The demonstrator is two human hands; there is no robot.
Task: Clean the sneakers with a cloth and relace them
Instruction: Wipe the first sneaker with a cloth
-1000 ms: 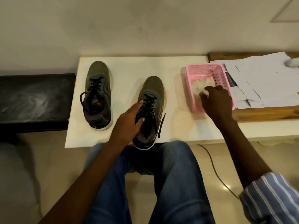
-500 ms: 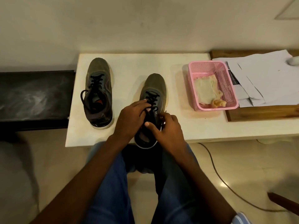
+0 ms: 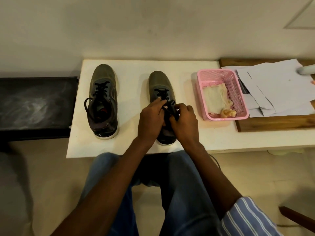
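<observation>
Two dark grey sneakers with black laces stand toe-away on a white table point(image 3: 133, 68). The left sneaker point(image 3: 104, 92) stands alone, its laces loose at the collar. Over the right sneaker point(image 3: 159, 82) both hands meet. My left hand point(image 3: 150, 120) pinches the black laces point(image 3: 168, 108) with its fingertips; my right hand point(image 3: 185, 121) grips the lace ends beside it. The hands hide the tongue and the shoe's opening. A cream cloth point(image 3: 215, 97) lies in a pink basket point(image 3: 219, 74) to the right, with a small orange-tinted wad at its near corner.
White papers point(image 3: 276, 82) lie on a wooden board point(image 3: 272, 123) right of the basket. A black bench point(image 3: 34, 106) adjoins the table on the left. My knees in blue jeans sit at the near edge. A cable runs on the floor.
My right hand left the cloth in the basket and came over to the right sneaker. Both hands now hold its laces and have shifted slightly up toward the tongue.
</observation>
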